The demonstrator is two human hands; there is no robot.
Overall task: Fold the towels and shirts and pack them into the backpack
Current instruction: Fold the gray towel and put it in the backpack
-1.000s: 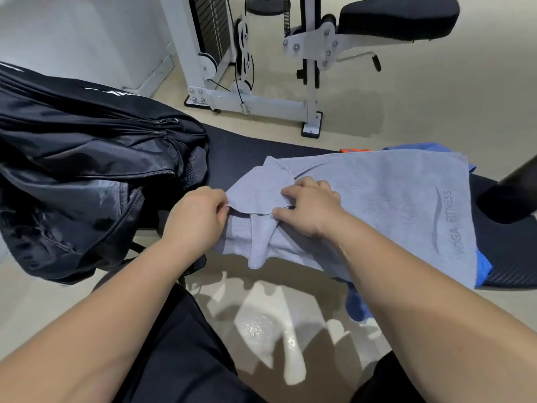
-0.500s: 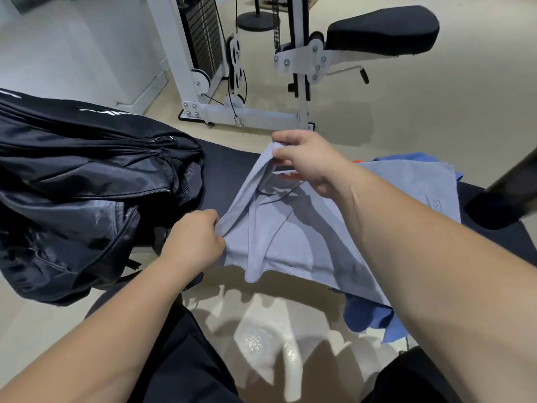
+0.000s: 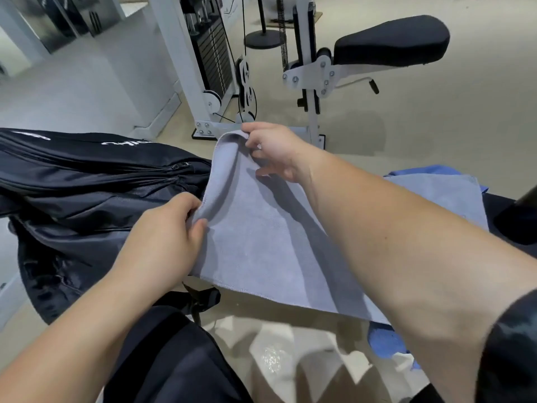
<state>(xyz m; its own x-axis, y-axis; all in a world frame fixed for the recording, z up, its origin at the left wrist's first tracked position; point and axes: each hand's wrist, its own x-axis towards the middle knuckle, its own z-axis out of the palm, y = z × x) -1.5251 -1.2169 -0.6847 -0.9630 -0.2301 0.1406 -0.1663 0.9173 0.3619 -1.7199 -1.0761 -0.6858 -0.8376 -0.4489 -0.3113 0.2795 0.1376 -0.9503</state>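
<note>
A grey towel [image 3: 261, 237] is stretched across a black bench in front of me. My left hand [image 3: 168, 237] pinches its near left corner. My right hand [image 3: 273, 152] grips the far left corner, lifted above the bench. A black backpack [image 3: 87, 193] lies on the bench to the left, its zipper partly open, touching the towel's left edge. A blue cloth [image 3: 386, 341] lies under the towel and sticks out at the right, both near and far.
A white weight machine [image 3: 203, 68] with a black padded seat [image 3: 389, 42] stands on the beige floor beyond the bench. A black post [image 3: 523, 207] rises at the right edge. My dark trouser leg [image 3: 162, 359] is at the bottom.
My right hand has carried the far corner up and away from me, and the left end of the towel has been pulled out flat between both hands. The view has tilted upward.
</note>
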